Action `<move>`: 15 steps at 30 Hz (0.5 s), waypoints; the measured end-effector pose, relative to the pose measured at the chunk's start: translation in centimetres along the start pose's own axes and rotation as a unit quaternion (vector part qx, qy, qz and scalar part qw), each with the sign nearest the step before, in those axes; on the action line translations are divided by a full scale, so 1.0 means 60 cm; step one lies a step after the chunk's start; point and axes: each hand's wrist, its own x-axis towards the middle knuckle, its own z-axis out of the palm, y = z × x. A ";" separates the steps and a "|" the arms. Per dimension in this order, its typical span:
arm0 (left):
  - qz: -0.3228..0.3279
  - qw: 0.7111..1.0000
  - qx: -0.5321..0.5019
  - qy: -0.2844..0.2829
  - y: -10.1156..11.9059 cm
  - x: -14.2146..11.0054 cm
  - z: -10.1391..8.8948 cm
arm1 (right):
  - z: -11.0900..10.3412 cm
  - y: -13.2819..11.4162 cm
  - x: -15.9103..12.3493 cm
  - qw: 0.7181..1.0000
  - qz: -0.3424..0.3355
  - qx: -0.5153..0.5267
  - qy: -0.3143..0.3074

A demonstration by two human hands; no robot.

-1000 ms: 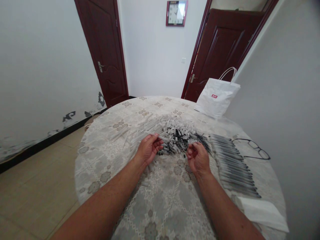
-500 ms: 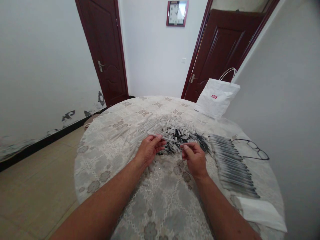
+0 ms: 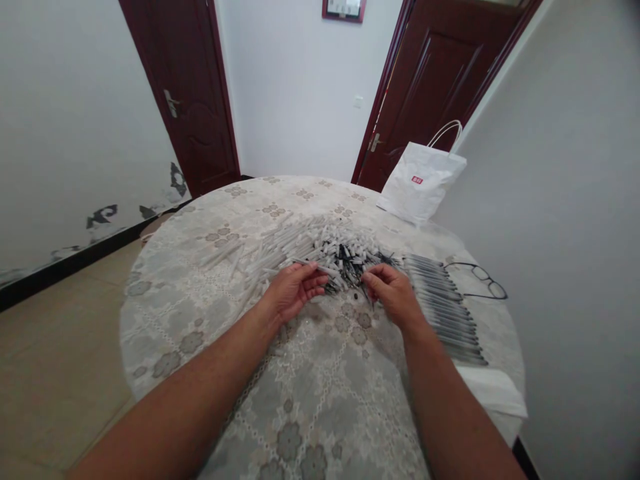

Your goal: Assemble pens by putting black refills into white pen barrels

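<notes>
My left hand [image 3: 296, 292] is closed in a pinch around a thin whitish pen barrel [image 3: 328, 271], which points toward the right. Across from it, my right hand [image 3: 393, 291] has its thumb and fingertips pressed together at the near edge of the pile; whatever is between them is too small to make out. In front of both hands lie loose translucent pen barrels [image 3: 285, 243], white caps [image 3: 361, 241] and small dark parts [image 3: 345, 255]. A row of pens [image 3: 445, 310] with dark insides lies right of my right hand.
A patterned cloth covers the round table [image 3: 300, 400]. Eyeglasses [image 3: 483, 280] lie beyond the pen row, and a folded white item [image 3: 495, 390] sits nearer me. At the back right stands a white paper bag [image 3: 420, 183]. A few barrels [image 3: 220, 253] lie apart at left.
My right hand met the barrel's right end half a second ago and has now drawn back to the pile's edge. My left hand keeps the barrel. The view has tilted down.
</notes>
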 end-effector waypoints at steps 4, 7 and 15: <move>0.038 0.999 -0.012 0.032 0.005 0.003 -0.002 | -0.042 0.001 0.001 0.937 -0.046 -0.343 -0.043; 0.048 0.998 -0.003 0.041 0.005 0.005 -0.002 | -0.023 0.007 -0.008 0.879 -0.031 -0.467 -0.091; 0.050 0.997 0.041 0.032 -0.007 0.005 0.000 | 0.055 0.022 -0.019 0.781 0.027 -0.618 -0.092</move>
